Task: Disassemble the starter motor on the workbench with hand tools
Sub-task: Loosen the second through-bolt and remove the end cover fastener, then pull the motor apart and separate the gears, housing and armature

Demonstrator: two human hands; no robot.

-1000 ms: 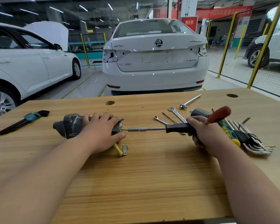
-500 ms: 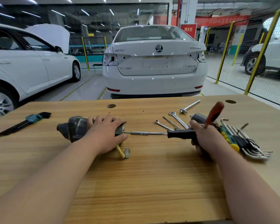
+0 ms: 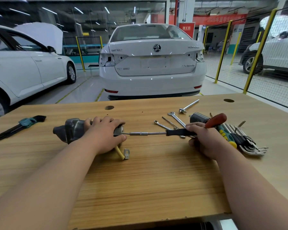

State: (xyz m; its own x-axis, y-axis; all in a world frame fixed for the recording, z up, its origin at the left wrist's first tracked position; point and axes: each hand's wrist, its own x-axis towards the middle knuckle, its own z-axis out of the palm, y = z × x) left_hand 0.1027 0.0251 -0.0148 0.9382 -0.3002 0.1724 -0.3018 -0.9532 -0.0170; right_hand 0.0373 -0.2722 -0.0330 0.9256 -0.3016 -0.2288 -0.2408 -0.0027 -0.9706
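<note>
The dark grey starter motor [image 3: 73, 129] lies on its side on the wooden workbench [image 3: 148, 180]. My left hand [image 3: 105, 135] grips its right end from above. A yellow cable with a metal lug [image 3: 123, 153] pokes out under that hand. My right hand [image 3: 204, 140] grips the black and red handle of a driver [image 3: 176, 132]. Its thin steel shaft [image 3: 145, 133] runs level to the left and meets the motor's end cap.
Several spanners [image 3: 173, 121], a T-bar [image 3: 189, 106] and a grey cylinder [image 3: 198, 117] lie behind my right hand. Hex keys [image 3: 249, 145] and a green-yellow screwdriver [image 3: 226, 136] lie at right. A green-clipped hex key set [image 3: 18, 126] lies far left. White cars stand beyond the bench.
The driver's red handle end has swung between frames, from lying right to pointing up and back to the right. The left hand stays on the motor. The view shifted slightly.
</note>
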